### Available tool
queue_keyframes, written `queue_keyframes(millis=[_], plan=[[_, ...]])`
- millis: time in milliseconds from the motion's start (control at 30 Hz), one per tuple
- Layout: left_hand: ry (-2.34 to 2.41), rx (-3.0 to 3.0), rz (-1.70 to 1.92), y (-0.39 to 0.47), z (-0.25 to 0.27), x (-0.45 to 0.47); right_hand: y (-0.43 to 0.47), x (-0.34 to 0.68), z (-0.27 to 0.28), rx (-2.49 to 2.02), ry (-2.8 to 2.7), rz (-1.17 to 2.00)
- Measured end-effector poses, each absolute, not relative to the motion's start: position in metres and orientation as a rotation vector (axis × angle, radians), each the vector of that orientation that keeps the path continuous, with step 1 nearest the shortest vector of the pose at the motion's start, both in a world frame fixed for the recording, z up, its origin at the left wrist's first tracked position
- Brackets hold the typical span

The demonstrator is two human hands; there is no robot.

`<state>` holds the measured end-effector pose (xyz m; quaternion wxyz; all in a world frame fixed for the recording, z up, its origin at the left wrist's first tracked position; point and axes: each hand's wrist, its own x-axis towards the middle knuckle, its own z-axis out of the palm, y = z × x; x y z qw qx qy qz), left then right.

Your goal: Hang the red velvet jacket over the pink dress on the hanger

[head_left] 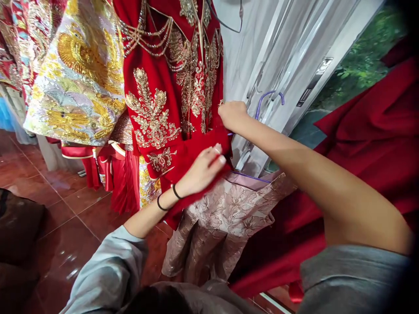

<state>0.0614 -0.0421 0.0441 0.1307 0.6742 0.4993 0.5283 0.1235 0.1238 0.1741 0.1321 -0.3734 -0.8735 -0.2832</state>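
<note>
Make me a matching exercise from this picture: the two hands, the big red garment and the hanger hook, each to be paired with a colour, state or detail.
Column one
1. Left hand
2. Right hand
3. Red garment
4. Hanger hook

Column two
A. Purple
B. Curled closed, no band on the wrist
C. Decorated with gold embroidery
D. Two dark bands at the wrist

Right pairs
1-D, 2-B, 3-C, 4-A
</note>
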Motion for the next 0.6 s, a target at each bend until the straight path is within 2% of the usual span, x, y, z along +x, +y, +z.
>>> queue_keyframes(millis=[67,233,400,500,600], plan=[[1.467,2.192,1.305,-0.05,0.032,0.065,0.11,0.129,0.177,-1.21,-2.579,-0.902],[2.094,2.164,1.671,-0.03,0.041,0.023,0.082,0.14,0.182,-1.131,-2.856,-0.883],[2.114,2.147,1.175,0.016,0.08,0.016,0.089,0.141,0.184,-0.902,-2.968,-0.498],[2.063,2.125,1.088,0.032,0.095,0.028,0.079,0.157,0.193,-0.769,-2.914,-0.254],[2.045,2.145,1.056,0.039,0.094,0.038,0.058,0.214,0.203,-0.668,-2.603,-0.096]])
